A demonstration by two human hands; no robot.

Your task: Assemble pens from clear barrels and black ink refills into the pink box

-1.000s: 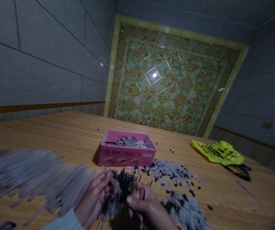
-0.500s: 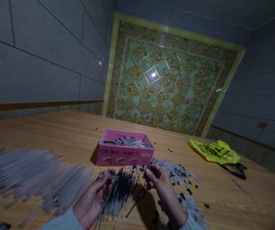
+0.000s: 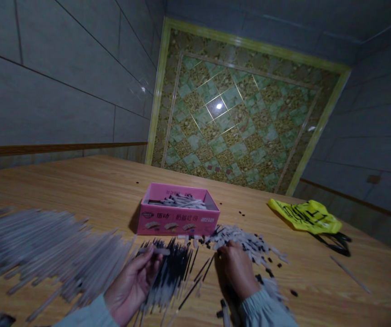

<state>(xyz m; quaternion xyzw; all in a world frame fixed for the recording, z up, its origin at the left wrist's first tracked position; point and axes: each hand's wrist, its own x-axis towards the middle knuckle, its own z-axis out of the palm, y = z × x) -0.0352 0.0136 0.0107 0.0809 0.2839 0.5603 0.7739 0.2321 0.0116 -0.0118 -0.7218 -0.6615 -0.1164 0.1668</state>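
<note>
Right hand (image 3: pixel 239 269) slid to the plastic bits (image 3: pixel 238 238), curled, can't tell what I've got, left hand (image 3: pixel 136 279) pinching a frosted tube (image 3: pixel 163 251), pink box (image 3: pixel 178 225) part-filled, loads of straws (image 3: pixel 35 245) left.

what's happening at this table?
A person is working through small parts with bare hands. The left hand pinches a short pale tube above a bunch of thin dark sticks. The right hand is down at the edge of a heap of small pale and black pieces; its fingertips are hidden, so whether it holds anything is unclear. Long pale tubes lie to the left, and an open pink box behind the sticks contains pale, dark-ended pieces.
</note>
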